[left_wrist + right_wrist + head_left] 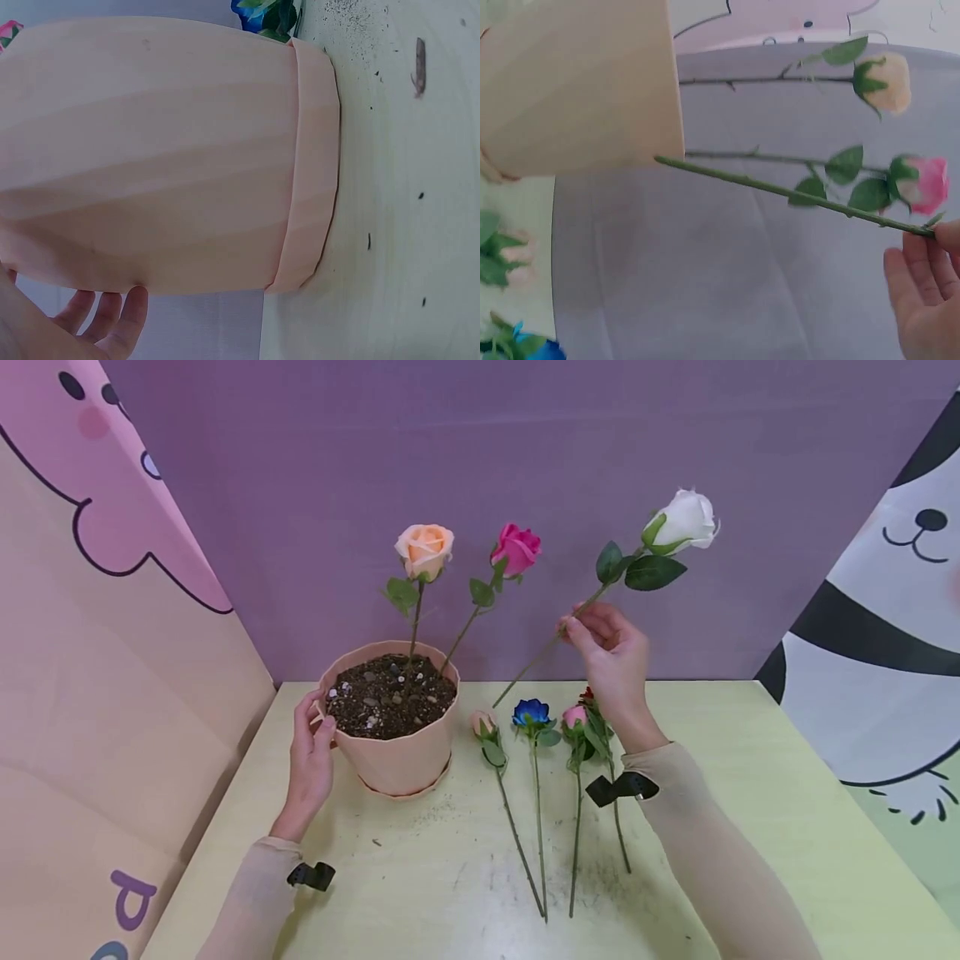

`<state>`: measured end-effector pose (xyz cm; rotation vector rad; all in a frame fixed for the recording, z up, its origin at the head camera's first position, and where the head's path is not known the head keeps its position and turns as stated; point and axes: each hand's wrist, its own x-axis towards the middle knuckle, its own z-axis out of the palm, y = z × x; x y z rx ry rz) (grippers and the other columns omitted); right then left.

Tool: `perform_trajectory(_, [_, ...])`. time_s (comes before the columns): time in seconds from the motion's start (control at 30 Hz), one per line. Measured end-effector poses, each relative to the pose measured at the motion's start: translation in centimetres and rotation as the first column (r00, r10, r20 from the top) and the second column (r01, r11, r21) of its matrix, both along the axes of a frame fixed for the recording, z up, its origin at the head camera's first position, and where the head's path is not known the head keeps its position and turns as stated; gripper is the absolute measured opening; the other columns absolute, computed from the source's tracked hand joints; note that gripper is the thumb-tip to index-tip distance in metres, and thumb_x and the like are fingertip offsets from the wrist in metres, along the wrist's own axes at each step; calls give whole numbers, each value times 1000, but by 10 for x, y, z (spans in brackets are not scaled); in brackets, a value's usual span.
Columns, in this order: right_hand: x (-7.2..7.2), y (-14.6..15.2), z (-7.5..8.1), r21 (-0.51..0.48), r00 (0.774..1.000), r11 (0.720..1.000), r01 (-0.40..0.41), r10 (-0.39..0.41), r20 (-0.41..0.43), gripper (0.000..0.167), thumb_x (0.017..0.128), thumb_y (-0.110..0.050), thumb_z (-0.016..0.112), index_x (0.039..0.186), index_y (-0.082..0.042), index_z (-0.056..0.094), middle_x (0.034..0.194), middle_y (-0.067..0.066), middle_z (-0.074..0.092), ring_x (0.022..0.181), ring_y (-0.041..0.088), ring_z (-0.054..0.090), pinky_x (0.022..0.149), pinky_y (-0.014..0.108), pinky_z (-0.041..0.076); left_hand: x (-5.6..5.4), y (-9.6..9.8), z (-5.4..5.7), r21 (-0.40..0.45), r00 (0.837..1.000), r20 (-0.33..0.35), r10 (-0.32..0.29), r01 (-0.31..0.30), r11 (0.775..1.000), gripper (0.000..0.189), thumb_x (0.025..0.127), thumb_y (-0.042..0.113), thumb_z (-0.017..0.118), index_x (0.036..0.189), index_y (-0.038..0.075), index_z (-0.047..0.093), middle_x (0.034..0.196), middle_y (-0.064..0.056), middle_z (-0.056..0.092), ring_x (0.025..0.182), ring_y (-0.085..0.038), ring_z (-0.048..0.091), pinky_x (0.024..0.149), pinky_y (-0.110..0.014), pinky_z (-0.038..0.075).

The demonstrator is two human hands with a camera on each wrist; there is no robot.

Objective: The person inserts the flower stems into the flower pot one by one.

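Observation:
My right hand (617, 647) pinches the green stem of a white artificial rose (686, 521) between thumb and fingertips. The stem slants down toward the flowerpot, and in the right wrist view its lower end (664, 160) overlaps the pot's rim. My left hand (311, 760) holds the left side of the pale pink flowerpot (397, 766), thumb at the rim and fingers (133, 315) on the outer wall. Dark soil (367, 702) fills the pot. A peach rose (425, 552) stands upright in it, and a magenta rose (516, 550) leans to the right.
On the table (420, 893) right of the pot lie a pale pink rose (483, 723), a blue rose (531, 712), a pink rose (575, 717) and a red rose (587, 694) partly behind my right hand. Soil crumbs (442, 814) dot the tabletop. A purple backdrop (337, 527) rises behind.

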<state>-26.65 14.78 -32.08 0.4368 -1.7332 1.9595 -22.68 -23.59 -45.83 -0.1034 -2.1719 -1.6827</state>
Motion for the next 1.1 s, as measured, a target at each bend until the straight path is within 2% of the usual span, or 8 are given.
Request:
perform_trajectory(0.23, [-2,-32,13,26,994,999,-34,36,-105,17,102,1,67,113,-12,69,101,-5,78,95,13,76,88,29,63,1,0,0,-13,1000,-2,12,-12,1000,51,116,22,34,166,18,27,160,-22,39,138,-34,50,95,-15,44])
perform_trajectory(0.3, [-3,-41,16,31,992,999,-36,39,-124,17,102,3,67,114,-9,69,101,-4,77,95,14,76,89,30,63,1,0,0,-16,1000,-4,12,-12,1000,51,116,22,34,166,18,27,160,-22,39,138,-34,50,95,-15,44])
perform_trajectory(0.4, [-7,-55,16,68,989,997,-34,43,-138,15,101,2,67,117,0,68,104,5,78,96,14,76,89,30,63,1,0,-1,-21,1000,-9,15,-15,1000,51,116,22,34,166,18,27,159,-22,39,137,-34,51,94,-16,44])
perform_trajectory(0.53, [-15,-71,9,127,987,992,-10,30,-160,20,101,2,67,120,11,67,108,24,75,95,10,76,87,29,63,1,0,-1,-22,1000,-16,19,-19,1000,51,115,22,34,166,18,28,159,-22,39,137,-34,50,94,-16,44])
perform_trajectory(0.63, [-20,-79,2,152,985,988,3,23,-172,20,101,3,67,119,12,67,109,30,74,93,11,76,86,31,64,0,0,-2,-20,1000,-16,19,-19,1000,51,115,22,34,165,18,28,158,-22,39,136,-33,51,94,-16,45])
perform_trajectory(0.83, [-27,-88,-9,210,990,977,24,7,-144,19,100,0,70,117,8,72,109,25,76,96,35,76,83,33,64,0,1,-1,-17,1000,-15,12,-12,1000,50,116,22,34,166,18,28,159,-22,39,137,-34,50,94,-15,44])
perform_trajectory(0.9, [-29,-90,-12,246,992,969,30,2,-128,18,101,-2,70,117,6,74,110,23,77,97,39,76,83,35,65,0,1,-1,-16,1000,-20,9,-9,1000,50,116,22,34,166,17,27,160,-22,39,138,-35,50,94,-15,44])
perform_trajectory(1.1, [-34,-100,-26,352,995,936,27,9,-102,17,105,-6,66,114,3,77,107,20,79,99,35,79,84,36,65,1,2,-1,-19,999,-35,10,-11,1000,50,116,21,34,166,17,28,160,-23,39,137,-36,50,95,-15,44])
